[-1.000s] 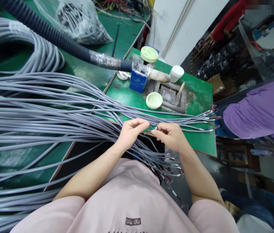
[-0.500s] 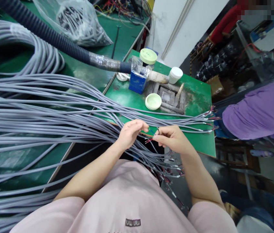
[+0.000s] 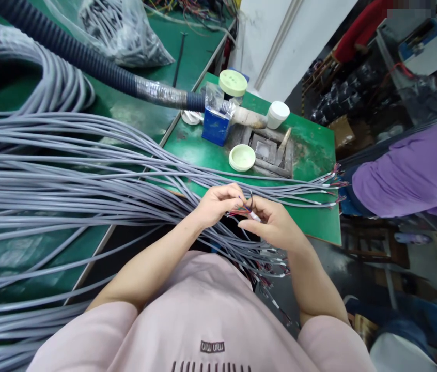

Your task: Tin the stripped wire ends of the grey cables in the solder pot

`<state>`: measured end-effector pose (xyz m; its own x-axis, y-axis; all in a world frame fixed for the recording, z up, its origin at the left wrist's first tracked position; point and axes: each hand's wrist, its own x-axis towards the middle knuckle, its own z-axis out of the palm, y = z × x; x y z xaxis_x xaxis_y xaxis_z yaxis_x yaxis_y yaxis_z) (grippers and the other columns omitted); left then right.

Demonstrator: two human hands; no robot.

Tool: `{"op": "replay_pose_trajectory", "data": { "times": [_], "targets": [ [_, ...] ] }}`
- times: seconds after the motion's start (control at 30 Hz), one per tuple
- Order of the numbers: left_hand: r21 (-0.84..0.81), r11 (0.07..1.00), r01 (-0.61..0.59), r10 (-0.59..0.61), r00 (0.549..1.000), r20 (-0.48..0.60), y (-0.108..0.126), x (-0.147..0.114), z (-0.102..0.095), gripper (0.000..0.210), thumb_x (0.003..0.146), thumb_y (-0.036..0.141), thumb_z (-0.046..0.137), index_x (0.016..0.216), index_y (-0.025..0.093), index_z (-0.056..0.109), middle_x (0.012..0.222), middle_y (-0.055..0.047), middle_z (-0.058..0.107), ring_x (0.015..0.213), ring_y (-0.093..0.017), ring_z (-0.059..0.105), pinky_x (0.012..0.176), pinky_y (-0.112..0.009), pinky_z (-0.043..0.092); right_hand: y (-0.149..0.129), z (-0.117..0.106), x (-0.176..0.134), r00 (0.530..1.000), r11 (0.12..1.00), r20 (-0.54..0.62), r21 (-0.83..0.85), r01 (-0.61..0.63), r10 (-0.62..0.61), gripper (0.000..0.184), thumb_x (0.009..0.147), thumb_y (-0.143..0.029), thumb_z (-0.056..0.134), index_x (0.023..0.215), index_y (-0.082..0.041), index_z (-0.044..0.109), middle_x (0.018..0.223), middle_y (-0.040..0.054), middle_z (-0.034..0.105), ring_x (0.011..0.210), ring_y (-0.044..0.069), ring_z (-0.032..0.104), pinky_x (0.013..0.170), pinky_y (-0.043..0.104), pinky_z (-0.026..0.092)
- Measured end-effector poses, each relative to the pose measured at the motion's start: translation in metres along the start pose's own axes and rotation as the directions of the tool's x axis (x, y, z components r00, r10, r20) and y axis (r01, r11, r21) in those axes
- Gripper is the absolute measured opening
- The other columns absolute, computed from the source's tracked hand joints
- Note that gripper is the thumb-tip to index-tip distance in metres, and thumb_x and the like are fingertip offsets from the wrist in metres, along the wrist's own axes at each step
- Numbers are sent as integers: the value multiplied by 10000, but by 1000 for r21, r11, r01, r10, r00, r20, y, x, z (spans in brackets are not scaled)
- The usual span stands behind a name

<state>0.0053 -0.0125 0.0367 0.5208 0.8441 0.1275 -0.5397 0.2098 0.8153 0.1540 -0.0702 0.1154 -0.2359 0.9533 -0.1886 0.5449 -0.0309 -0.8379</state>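
Observation:
In the head view my left hand (image 3: 218, 204) is closed, its thumb and fingertips pinching thin coloured wires (image 3: 242, 210) that fan out of a cable end. My right hand (image 3: 276, 223) curls round that cable end by its white sleeve (image 3: 254, 216), with the thumb lifted a little away below. A dark curved piece stands up at my right fingertips; its kind is unclear. Below and behind both hands runs a thick bundle of grey cables (image 3: 125, 194). More stripped cable ends (image 3: 330, 186) with coloured wires lie at the table's right edge.
A ribbed black hose (image 3: 118, 72) reaches to a blue box (image 3: 216, 126). Near it are a square soldering-pot-like fixture (image 3: 267, 150), a pale green dish (image 3: 242, 157) and a white cup (image 3: 278, 113). A person in a purple top (image 3: 412, 170) is at the right.
My left hand has moved right to meet the right hand and now pinches the wires. The cable's white sleeve now shows in my right hand, whose thumb has lifted.

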Motion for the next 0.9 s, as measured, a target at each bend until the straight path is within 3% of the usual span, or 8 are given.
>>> {"op": "replay_pose_trajectory", "data": {
  "times": [0.13, 0.37, 0.47, 0.67, 0.9],
  "targets": [
    [-143, 989, 38, -47, 997, -63, -3, 5, 16, 296, 576, 405, 839, 611, 174, 658, 660, 2, 564, 621, -121, 542, 604, -286, 458, -2, 13, -5, 946, 982, -316, -189, 17, -77, 166, 783, -282, 638, 752, -207, 493, 633, -53, 502, 558, 89, 404, 542, 220, 334],
    [-412, 902, 128, -208, 965, -157, -10, 7, 41, 304, 569, 341, 836, 644, 159, 606, 680, 19, 598, 621, -93, 535, 651, -270, 455, 15, 19, 1, 784, 982, -591, -111, 154, -189, 161, 868, -359, 567, 809, -211, 540, 678, -22, 550, 580, 111, 464, 588, 249, 406],
    [-412, 907, 88, -202, 949, -242, -10, 8, 43, 295, 545, 328, 856, 640, 155, 636, 688, 20, 629, 612, -75, 525, 637, -237, 439, 22, 17, 3, 765, 978, -615, -47, 204, -189, 137, 869, -338, 586, 836, -205, 578, 756, 7, 603, 616, 121, 520, 605, 264, 441],
    [-252, 968, -6, -90, 925, -368, -11, 9, 41, 260, 556, 336, 859, 631, 156, 687, 634, 23, 636, 591, -64, 504, 630, -214, 424, 27, 13, 10, 733, 963, -639, -48, 266, -235, 128, 837, -331, 641, 803, -208, 631, 742, 0, 613, 637, 127, 565, 577, 259, 472],
    [-255, 967, -6, -105, 903, -417, -14, 12, 38, 287, 534, 358, 863, 622, 159, 677, 600, 32, 608, 574, -64, 489, 603, -219, 401, 20, 8, 28, 763, 947, -618, 94, 308, -187, 192, 801, -335, 677, 700, -191, 602, 682, -16, 577, 584, 105, 538, 546, 246, 460]
  ]
}}
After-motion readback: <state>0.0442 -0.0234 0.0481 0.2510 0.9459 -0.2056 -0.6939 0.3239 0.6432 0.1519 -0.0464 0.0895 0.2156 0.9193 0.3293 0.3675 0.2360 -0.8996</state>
